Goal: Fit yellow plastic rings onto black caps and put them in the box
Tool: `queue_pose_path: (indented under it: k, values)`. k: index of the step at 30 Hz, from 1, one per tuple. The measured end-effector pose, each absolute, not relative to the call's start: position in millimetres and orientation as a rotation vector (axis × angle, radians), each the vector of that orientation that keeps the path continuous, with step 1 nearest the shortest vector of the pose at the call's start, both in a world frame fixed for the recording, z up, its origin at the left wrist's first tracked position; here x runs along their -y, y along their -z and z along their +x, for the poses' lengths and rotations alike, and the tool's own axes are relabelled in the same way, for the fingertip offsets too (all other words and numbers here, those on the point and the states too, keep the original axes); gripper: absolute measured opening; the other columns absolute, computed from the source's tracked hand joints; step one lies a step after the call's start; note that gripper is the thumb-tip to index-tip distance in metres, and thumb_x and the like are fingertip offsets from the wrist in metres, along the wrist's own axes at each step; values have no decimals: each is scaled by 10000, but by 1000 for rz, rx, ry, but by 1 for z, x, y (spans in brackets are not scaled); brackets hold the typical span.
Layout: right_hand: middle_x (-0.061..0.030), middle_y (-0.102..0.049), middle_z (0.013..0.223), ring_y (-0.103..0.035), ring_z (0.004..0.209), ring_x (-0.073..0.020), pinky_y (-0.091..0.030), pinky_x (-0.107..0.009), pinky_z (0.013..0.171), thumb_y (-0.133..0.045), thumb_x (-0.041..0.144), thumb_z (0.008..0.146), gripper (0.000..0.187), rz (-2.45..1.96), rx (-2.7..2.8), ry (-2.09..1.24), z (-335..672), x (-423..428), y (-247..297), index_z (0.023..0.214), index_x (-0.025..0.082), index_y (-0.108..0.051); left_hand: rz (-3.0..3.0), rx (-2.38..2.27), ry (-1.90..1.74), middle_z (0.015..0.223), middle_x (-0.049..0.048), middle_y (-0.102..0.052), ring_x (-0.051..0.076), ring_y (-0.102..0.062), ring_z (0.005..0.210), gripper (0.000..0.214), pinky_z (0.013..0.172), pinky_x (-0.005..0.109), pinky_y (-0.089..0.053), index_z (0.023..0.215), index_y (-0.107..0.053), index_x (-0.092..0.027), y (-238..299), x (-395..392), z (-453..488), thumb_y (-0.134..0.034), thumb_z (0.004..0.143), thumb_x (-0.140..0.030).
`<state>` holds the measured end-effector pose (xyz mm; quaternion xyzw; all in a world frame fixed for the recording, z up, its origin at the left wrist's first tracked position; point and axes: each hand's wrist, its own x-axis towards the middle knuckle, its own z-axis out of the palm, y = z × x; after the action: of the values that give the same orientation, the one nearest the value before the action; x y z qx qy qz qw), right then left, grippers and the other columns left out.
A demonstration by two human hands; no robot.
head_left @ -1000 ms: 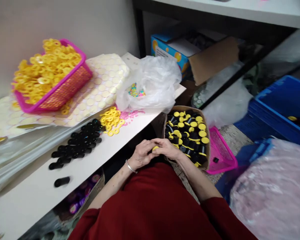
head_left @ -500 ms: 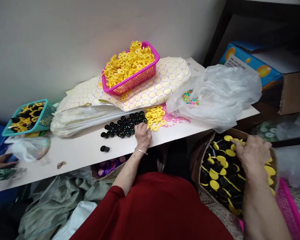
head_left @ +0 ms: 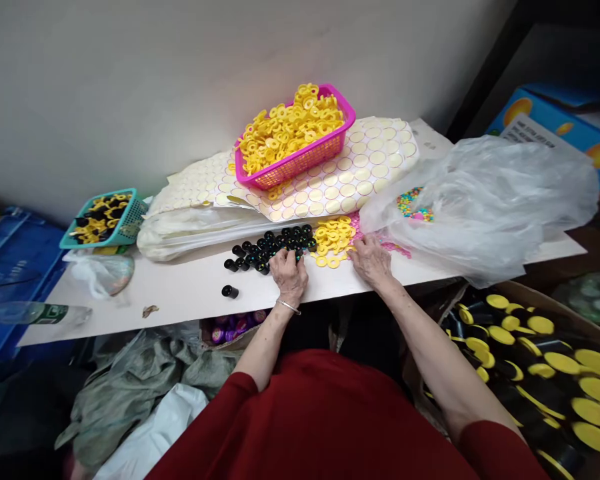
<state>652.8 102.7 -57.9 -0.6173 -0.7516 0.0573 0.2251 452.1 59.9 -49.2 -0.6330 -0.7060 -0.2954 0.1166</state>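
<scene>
My left hand, with a bracelet at the wrist, is closed at the near right edge of a cluster of small black cylinders. Whatever its curled fingers hold is hidden. To the right, my right hand rests with bent, closed fingertips between a pile of yellow rings and scattered small pink pieces; I cannot make out what is in it. One black cylinder lies on its side, apart from the cluster. Both hands are at the white tabletop.
Behind stands a pink basket of yellow rings on sticker sheets. A plastic bag with coloured beads lies right. A box of yellow-capped black containers sits below. On the left are a teal basket and a bottle.
My right hand has come from the box of yellow-capped containers to the yellow rings and pink pieces. The view has swung left. Another person's hand at the left edge is gone.
</scene>
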Motion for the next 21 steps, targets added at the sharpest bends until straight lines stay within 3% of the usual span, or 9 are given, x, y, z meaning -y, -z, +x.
queue_pose_path:
  k: [3, 7, 15, 21]
  values:
    - [-120, -569, 893, -490, 832, -232, -362, -308, 628, -485, 254, 839, 128, -1686, 2067, -176, 651, -109, 64, 847, 161, -572, -1839, 2170, 702, 1019, 132, -582, 283, -453, 971, 210, 805, 401, -373, 834, -636, -169, 44, -65, 441, -609, 786, -372]
    - [-54, -547, 768, -479, 699, -184, -323, -281, 586, -461, 285, 859, 120, -1631, 1890, -229, 663, -104, 72, 815, 189, -518, -1915, 2172, 666, 1055, 126, -589, 290, -455, 987, 198, 805, 418, -369, 812, -630, -177, 47, -69, 439, -629, 769, -370]
    - [-43, -546, 738, -487, 657, -152, -352, -263, 603, -407, 154, 829, 105, -1429, 1890, -26, 689, -72, 81, 776, 190, -490, -2016, 1782, 1277, 941, 100, -631, 229, -547, 922, 254, 851, 400, -418, 862, -584, -165, 49, -68, 445, -651, 758, -387]
    - [-62, -550, 691, -432, 630, -162, -293, -298, 592, -410, 100, 824, 203, -1474, 2085, 262, 680, -50, 79, 677, 178, -527, -2510, 1623, 1601, 838, 38, -623, 138, -589, 769, 245, 702, 272, -481, 931, -552, -178, 46, -43, 480, -631, 793, -365]
